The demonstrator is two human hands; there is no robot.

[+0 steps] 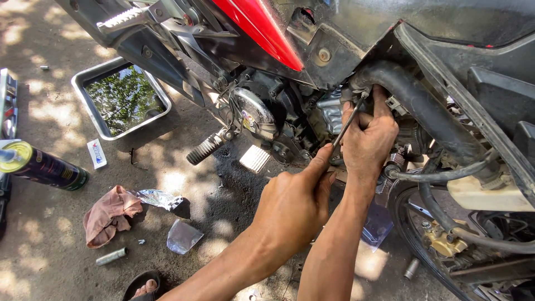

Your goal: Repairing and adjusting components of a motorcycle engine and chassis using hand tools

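A motorcycle stands over me with its engine (267, 120) exposed under red and black panels. My left hand (295, 206) is closed around the handle of a thin metal screwdriver (346, 124), thumb stretched along it. The shaft slants up and right toward the engine's cylinder area. My right hand (369, 136) grips the shaft near its tip, with the fingers pressed against a thick black hose (415, 103). The tip itself is hidden between the hose and the engine.
On the ground to the left are a metal tray (83, 89) of liquid, a dark spray can (47, 168), a pink rag (108, 214), a foil wrapper (159, 198) and a clear plastic bag (184, 237). A footpeg (206, 147) sticks out. A gold brake caliper (446, 242) sits at the right.
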